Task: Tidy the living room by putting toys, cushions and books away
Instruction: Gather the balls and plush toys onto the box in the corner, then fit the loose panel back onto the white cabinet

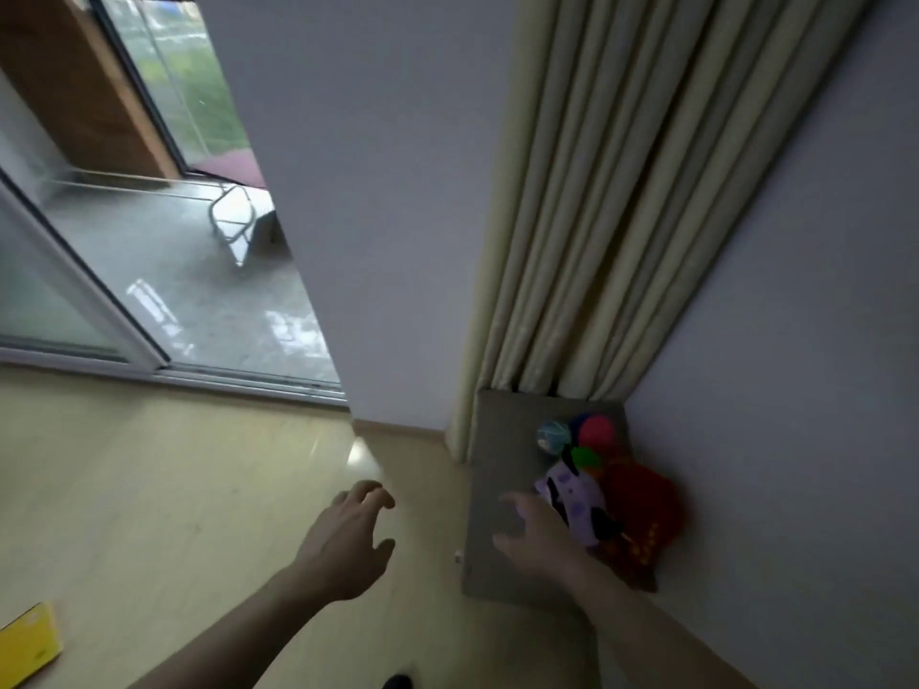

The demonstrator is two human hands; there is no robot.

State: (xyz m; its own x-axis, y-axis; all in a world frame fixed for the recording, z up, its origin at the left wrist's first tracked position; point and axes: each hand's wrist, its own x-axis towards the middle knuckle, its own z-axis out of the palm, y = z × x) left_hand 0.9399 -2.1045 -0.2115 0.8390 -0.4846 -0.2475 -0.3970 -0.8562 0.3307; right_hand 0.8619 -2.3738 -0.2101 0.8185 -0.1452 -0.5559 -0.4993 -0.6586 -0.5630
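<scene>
No text, label, brand or number can be read anywhere in the frame; the yellow book (pixel 27 643) at the lower left shows only a blurred mark, too smeared to make out.

Open pale wood-look floor (pixel 174 489) on the left, w/ only a flat yellow book (pixel 27 643) at the bottom-left edge. Right side is tight: grey square fabric bin (pixel 497 464) sits in the corner btwn the pleated beige curtain (pixel 621 216) behind and the grey-white wall (pixel 795 390) at right. Bin's right half is packed w/ a pink ball (pixel 597 430), a pale blue ball (pixel 553 435), a lilac plush toy (pixel 577 494) and a red plush toy (pixel 641 504); its left half is free. White wall pillar (pixel 378 216) blocks straight ahead.
</scene>
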